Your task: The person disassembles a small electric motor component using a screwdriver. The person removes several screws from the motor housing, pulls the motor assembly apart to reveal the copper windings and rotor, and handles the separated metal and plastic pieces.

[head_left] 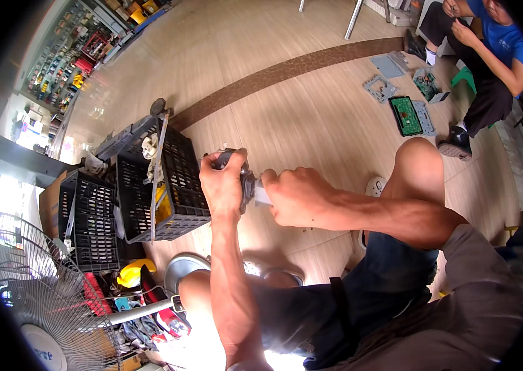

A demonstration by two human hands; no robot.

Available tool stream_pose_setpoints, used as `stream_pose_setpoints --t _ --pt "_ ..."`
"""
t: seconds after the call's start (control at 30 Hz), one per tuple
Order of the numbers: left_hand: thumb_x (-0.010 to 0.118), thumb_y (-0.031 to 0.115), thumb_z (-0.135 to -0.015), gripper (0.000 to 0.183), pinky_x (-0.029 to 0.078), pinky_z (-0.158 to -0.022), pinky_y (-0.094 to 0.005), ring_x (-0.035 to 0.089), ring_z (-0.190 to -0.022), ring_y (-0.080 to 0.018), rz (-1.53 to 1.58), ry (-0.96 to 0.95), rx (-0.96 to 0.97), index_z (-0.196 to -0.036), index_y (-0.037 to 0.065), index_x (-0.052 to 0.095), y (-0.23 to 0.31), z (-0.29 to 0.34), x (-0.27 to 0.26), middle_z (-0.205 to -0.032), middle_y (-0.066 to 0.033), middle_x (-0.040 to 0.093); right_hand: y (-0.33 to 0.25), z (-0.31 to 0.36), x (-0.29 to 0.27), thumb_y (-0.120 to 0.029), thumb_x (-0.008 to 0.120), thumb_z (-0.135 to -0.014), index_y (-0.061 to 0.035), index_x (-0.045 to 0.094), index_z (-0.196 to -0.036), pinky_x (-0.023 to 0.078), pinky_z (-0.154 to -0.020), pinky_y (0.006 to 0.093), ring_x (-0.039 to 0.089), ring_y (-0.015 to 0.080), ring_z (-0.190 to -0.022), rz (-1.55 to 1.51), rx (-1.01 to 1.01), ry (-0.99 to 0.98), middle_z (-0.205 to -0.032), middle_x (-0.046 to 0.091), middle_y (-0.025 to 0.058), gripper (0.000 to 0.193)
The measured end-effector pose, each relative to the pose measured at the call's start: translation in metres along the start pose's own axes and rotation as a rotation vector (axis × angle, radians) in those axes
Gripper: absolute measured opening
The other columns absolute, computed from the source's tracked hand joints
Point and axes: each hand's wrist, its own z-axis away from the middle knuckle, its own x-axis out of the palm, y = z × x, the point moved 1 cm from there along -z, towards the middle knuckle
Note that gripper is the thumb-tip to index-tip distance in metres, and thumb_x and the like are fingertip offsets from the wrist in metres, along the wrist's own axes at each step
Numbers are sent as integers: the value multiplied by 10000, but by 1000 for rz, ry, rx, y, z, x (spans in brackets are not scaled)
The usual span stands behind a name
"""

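Note:
In front of my knees, my left hand (pixel 221 188) is closed round a dark, compact part (pixel 248 184) whose kind I cannot make out. Some of that part is hidden behind my fingers and thumb. Just to its right, my right hand (pixel 297 196) is wrapped round a pale grey, flat-sided piece (pixel 262 193), mostly covered by the fingers. The pale piece's left end meets the dark part, or lies very close to it.
Slotted black plastic crates (pixel 182 185) stand at the left, one holding loose parts. A wire-caged fan (pixel 51 297) fills the lower left, near a yellow object (pixel 132 273). At the far right sits a person in a blue shirt (pixel 512 49), beside a green circuit board (pixel 405 115) and metal panels.

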Motion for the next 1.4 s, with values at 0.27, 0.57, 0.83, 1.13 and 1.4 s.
stream_pose_setpoints --t 0.27,0.57,0.83,1.13,1.4 --pt "827 178 -695 396 514 -622 -279 620 -635 -143 59 -7 -96 -957 -63 655 -14 10 -6 -745 -90 683 3 11 7 -100 657 -697 84 567 -932 521 -476 458 657 376 -519 118 -64 -73 -605 635 208 312" --pt "774 82 -753 189 468 -621 -252 583 -648 -109 103 -83 34 -865 -38 679 -5 2 -19 -758 -48 676 -1 6 4 -69 672 -692 70 542 -870 519 -496 468 650 403 -545 -46 -58 -48 -608 612 223 260" --pt "790 196 -692 335 524 -655 -282 637 -669 -132 -56 -28 23 -893 -56 703 -11 5 -22 -761 -80 703 12 10 23 -91 679 -699 76 569 -905 517 -545 490 658 403 -583 -109 -126 9 -660 638 223 287" --pt "759 331 -667 480 557 -764 -383 715 -774 -298 -762 551 281 -979 -32 726 -12 -23 -94 -846 -207 734 30 49 -10 -128 676 -739 51 584 -1002 576 -632 457 690 425 -681 213 86 -292 -758 683 210 331" --pt "804 131 -746 248 463 -721 -252 586 -736 -128 -3 238 135 -893 -37 696 -24 10 -103 -809 -54 675 59 59 -26 -139 692 -773 20 544 -982 529 -663 504 667 459 -748 -36 266 -77 -758 659 262 302"
